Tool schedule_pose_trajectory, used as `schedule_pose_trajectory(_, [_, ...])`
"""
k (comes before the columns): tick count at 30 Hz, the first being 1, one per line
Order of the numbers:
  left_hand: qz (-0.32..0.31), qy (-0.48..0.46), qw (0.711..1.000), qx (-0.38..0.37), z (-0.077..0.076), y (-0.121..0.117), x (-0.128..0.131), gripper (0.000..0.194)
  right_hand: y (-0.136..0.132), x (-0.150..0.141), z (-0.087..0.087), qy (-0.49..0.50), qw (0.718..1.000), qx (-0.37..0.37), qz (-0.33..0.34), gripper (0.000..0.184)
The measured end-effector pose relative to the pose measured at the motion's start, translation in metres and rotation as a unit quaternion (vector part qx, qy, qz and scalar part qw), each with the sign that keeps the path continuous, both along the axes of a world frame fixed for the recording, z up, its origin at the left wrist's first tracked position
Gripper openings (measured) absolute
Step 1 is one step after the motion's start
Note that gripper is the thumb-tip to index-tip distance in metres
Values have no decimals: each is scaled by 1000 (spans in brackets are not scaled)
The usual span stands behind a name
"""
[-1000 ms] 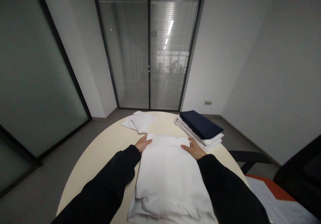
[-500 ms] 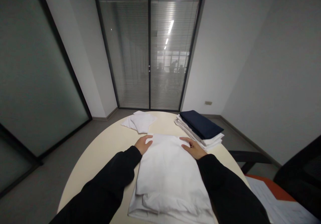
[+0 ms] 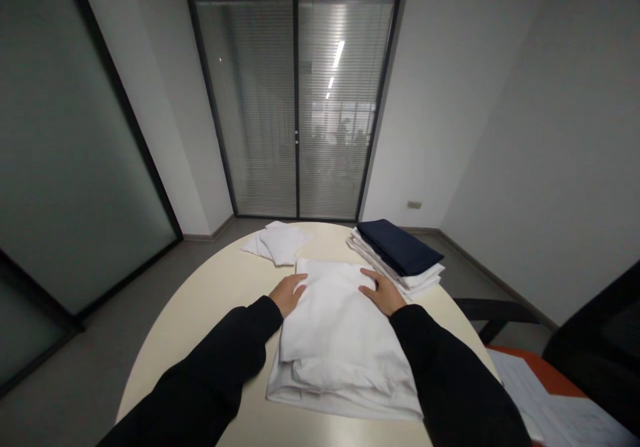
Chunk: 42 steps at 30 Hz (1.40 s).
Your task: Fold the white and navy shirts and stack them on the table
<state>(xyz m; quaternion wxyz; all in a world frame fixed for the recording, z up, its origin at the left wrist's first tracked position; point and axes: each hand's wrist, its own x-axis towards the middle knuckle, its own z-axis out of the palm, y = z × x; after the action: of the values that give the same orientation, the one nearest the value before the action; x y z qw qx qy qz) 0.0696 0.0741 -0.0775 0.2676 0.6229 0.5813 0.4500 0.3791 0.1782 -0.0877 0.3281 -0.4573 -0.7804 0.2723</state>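
Note:
A folded white garment [image 3: 340,327] lies in front of me, its layered, slightly crumpled edge toward me. My left hand [image 3: 289,293] rests on its left side near the far end, thumb and forefinger apart on the cloth. On the opposite side, my right hand [image 3: 384,291] touches the far right part in the same way, thumb spread from the forefinger. Neither hand visibly pinches the fabric; the other fingers are partly hidden. Just beyond my right hand sits a stack of folded white cloth [image 3: 420,281] with a folded navy cloth [image 3: 400,245] on top.
The round cream table [image 3: 210,300] carries everything. A loosely folded white cloth [image 3: 283,241] lies at its far edge. To the right stands a black chair [image 3: 495,310] with an orange seat [image 3: 560,377] bearing papers [image 3: 530,383]. Glass doors [image 3: 297,100] are beyond the table.
The white garment has slid away from me across the table, and its near edge now shows fully. Both hands have stayed at its sides with small shifts.

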Motion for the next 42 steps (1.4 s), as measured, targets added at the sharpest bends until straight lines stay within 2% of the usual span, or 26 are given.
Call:
schedule_pose_trajectory(3, [-30, 26, 997, 63, 0, -19, 4, 49, 0, -2, -3, -4, 1000, 24, -13, 58])
schedule_pose_trajectory(5, [-88, 77, 988, 97, -1, -39, 6, 56, -1, -2, -2, -19, 999, 33, -16, 56])
schedule_pose_trajectory(7, [-161, 111, 977, 89, -4, -56, 7, 59, -2, -2, -1, -40, 998, 37, -22, 54])
schedule_pose_trajectory(9, [-206, 127, 968, 64, -6, -66, 7, 63, -3, -1, 0, -53, 997, 38, -29, 52])
schedule_pose_trajectory(13, [-201, 139, 968, 52, -6, -58, 1, 65, -5, -3, -2, -46, 996, 45, -58, 54])
schedule_pose_trajectory(17, [-169, 130, 973, 89, 4, -48, -3, 49, -6, -10, -6, -52, 992, 69, -97, 57])
schedule_pose_trajectory(19, [-173, 118, 973, 96, 9, -52, -2, 41, -4, -12, -9, -47, 990, 85, -104, 55])
schedule_pose_trajectory(21, [-196, 121, 968, 99, 12, -60, 0, 42, 0, -14, -10, -34, 989, 99, -100, 53])
schedule_pose_trajectory(24, [-226, 176, 950, 123, 16, -72, 2, 45, 3, -13, -10, -23, 990, 111, -88, 47])
schedule_pose_trajectory(26, [-230, 230, 935, 144, 19, -75, 2, 42, 1, -11, -4, -26, 987, 125, -97, 44])
schedule_pose_trajectory(29, [-234, 304, 907, 173, 20, -75, 0, 37, -17, -10, 19, -44, 979, 169, -108, 39])
schedule_pose_trajectory(30, [-235, 320, 900, 179, 19, -75, 0, 36, -27, -11, 29, -52, 980, 176, -84, 34])
schedule_pose_trajectory(32, [-231, 332, 895, 188, 17, -74, 1, 35, -53, -15, 48, -65, 986, 148, 49, 24])
schedule_pose_trajectory(34, [-218, 330, 897, 195, 13, -74, 2, 36, -80, -21, 61, -85, 971, 112, 191, 23])
schedule_pose_trajectory(35, [-209, 329, 899, 199, 11, -74, 2, 37, -93, -25, 64, -101, 960, 104, 238, 28])
schedule_pose_trajectory(37, [-185, 330, 903, 205, 8, -73, 3, 36, -112, -31, 66, -147, 948, 103, 264, 45])
schedule_pose_trajectory(39, [-160, 332, 906, 209, 5, -72, 2, 35, -122, -34, 64, -199, 940, 106, 255, 55])
schedule_pose_trajectory(42, [-141, 340, 903, 222, 2, -70, 1, 34, -126, -33, 63, -252, 932, 94, 242, 42])
